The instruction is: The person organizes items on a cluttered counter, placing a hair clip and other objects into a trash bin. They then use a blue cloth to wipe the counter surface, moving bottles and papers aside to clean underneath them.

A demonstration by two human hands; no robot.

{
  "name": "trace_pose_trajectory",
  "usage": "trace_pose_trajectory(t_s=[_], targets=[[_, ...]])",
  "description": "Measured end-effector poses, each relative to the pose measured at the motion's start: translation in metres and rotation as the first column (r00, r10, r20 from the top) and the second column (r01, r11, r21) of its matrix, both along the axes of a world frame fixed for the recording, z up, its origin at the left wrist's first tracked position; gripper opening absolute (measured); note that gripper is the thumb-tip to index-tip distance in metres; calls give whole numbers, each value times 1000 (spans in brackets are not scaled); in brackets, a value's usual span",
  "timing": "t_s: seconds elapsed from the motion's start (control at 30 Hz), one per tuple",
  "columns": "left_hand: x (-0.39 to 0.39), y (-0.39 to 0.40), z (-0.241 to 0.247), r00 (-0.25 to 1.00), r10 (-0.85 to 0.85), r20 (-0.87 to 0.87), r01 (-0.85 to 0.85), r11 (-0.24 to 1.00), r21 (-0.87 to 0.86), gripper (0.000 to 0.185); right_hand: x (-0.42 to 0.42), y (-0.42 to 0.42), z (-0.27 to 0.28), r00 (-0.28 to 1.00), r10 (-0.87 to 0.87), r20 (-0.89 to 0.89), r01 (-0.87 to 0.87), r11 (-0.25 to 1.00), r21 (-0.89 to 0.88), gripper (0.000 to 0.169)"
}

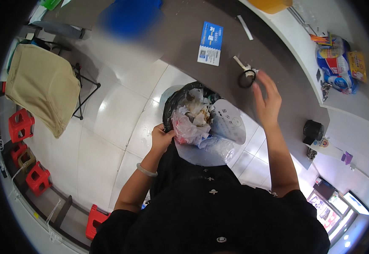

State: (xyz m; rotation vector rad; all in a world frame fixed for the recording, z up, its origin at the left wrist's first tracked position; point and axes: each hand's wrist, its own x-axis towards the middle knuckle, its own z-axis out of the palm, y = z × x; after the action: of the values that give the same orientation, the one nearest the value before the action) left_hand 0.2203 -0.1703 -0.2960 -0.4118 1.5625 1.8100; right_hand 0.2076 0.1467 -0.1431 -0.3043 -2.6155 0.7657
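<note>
My left hand (162,138) grips the near-left rim of a trash bin, pinching its black plastic liner (169,108). Inside are crumpled tissues (200,116), a pinkish clear plastic bag (186,128) and other clear plastic wrap (221,147). A pale rounded fan-shaped sheet (229,122) with writing sticks out on the right. Over the brown table (184,47), my right hand (268,101) holds nothing, thumb and fingers apart. Its fingertips are beside a black ring (241,83), perhaps a hair tie, and a crumpled white scrap (250,70); contact is unclear. A thin pale stick (239,63) lies against the scrap.
A blue-and-white printed card (210,43) and a white strip (245,28) lie on the table. Packaged goods (336,65) sit on the right-hand shelf; a black cylinder (313,129) stands nearby. To the left are a beige folding chair (44,85) and several red stools (38,178).
</note>
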Motion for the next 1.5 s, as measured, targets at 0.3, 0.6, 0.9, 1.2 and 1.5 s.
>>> trace_pose_trajectory(t_s=[0.3,0.6,0.9,1.2,1.5], targets=[[-10,10,17,1000,2,10,-2,997,73,10,-29,-5,-39,959,229,168,-250,961,116,53],[-15,0,13,1000,-17,9,16,995,102,12,-1,-47,-23,852,509,127,-498,861,-105,37],[-13,-3,7,999,-51,-14,52,996,66,13,-137,-63,-25,952,-123,280,58,972,228,67],[-14,2,6,1000,-29,-6,30,991,134,16,-159,-63,-11,864,-207,458,294,947,-128,77],[-13,4,0,1000,-10,-9,12,982,188,17,-130,71,-25,940,-339,-41,331,877,348,31]])
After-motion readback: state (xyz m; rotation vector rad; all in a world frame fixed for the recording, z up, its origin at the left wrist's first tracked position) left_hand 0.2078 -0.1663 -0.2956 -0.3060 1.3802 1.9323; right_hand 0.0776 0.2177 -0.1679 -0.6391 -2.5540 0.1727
